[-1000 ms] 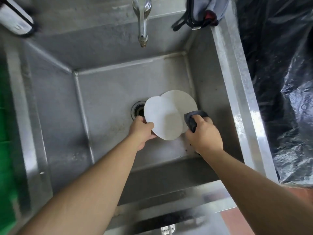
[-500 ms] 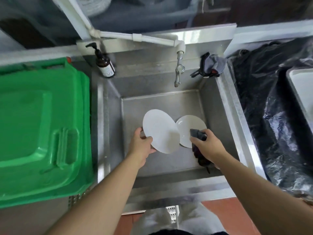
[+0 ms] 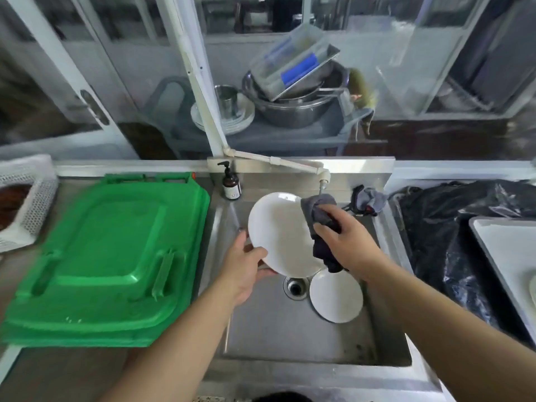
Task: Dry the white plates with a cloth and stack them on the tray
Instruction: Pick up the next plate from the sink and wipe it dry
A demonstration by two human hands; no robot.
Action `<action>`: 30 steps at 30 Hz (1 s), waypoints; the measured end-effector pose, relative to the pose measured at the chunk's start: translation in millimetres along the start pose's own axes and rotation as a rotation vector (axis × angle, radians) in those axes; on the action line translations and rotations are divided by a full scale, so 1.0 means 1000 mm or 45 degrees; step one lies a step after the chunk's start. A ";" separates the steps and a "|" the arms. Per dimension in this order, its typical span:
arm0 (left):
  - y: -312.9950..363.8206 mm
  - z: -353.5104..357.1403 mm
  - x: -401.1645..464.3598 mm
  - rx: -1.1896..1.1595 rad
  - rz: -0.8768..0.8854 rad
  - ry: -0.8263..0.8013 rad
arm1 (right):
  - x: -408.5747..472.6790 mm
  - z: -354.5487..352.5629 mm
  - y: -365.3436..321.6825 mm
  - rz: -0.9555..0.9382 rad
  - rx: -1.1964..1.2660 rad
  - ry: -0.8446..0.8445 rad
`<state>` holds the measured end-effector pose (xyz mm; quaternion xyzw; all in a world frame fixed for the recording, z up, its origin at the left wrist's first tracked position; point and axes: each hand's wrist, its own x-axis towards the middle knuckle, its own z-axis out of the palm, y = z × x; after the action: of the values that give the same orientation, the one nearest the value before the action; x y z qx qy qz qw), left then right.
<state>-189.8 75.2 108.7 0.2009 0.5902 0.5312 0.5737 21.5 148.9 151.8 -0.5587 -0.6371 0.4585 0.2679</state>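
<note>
Lifted since earlier, the plate (image 3: 282,233) now tilts above the sink (image 3: 290,338); left hand (image 3: 246,269) grips its lower rim to steady it; right hand (image 3: 345,242) clutches the cloth (image 3: 319,216) against its right edge, wiping; another plate (image 3: 336,297) lies in the sink.
</note>
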 end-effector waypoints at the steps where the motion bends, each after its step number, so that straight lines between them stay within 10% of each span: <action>1: 0.007 0.005 -0.007 -0.008 0.034 -0.005 | 0.003 -0.005 -0.007 -0.123 -0.160 0.013; 9: 0.051 0.044 -0.058 -0.012 0.289 -0.039 | 0.010 -0.040 -0.052 -0.627 -0.847 0.095; 21: 0.089 0.062 -0.085 0.074 0.501 -0.174 | -0.059 -0.029 -0.090 -0.843 -0.555 0.040; 30: 0.124 0.035 -0.102 0.045 0.581 -0.286 | -0.011 -0.016 -0.194 -0.986 -0.639 0.408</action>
<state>-178.1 47.2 269.9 0.3966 0.4713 0.6108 0.4975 -53.0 151.2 331.8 -0.3915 -0.8397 0.0655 0.3705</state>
